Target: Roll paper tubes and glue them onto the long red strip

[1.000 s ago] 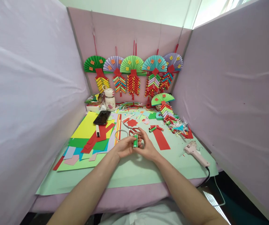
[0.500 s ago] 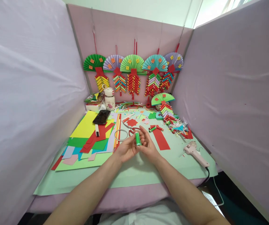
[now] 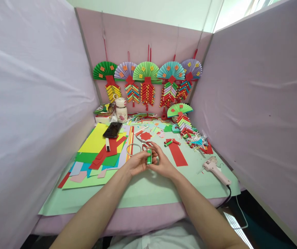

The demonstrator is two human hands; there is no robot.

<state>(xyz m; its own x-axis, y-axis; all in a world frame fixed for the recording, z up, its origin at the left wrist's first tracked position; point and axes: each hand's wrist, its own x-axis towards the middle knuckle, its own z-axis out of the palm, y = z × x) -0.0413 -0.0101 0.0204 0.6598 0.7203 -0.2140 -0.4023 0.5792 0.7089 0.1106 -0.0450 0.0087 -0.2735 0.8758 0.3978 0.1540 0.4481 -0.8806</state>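
A small green paper roll (image 3: 149, 156) stands roughly upright between my two hands, above the front middle of the table. My left hand (image 3: 137, 163) pinches it from the left, thumb along its side. From the right, the fingers of my right hand (image 3: 162, 164) curl around it and touch it. Just beyond the hands lie scissors (image 3: 139, 139) with red handles, partly covered by my fingers. A thin ring (image 3: 127, 149) rests to their left. To the right is a red paper strip (image 3: 177, 155) with several small red and green paper rolls (image 3: 174, 141) at its far end.
Coloured paper sheets (image 3: 86, 145) are stacked at left, with a phone (image 3: 112, 130) and a utility knife (image 3: 107, 144) on top. A glue gun (image 3: 217, 171) lies at right, its cord over the edge. Paper fan ornaments (image 3: 147, 72) hang behind a white jug (image 3: 122, 112).
The green roll has shifted slightly left and turned more upright. My left thumb now lies across its side, and my right fingers have moved left around it.
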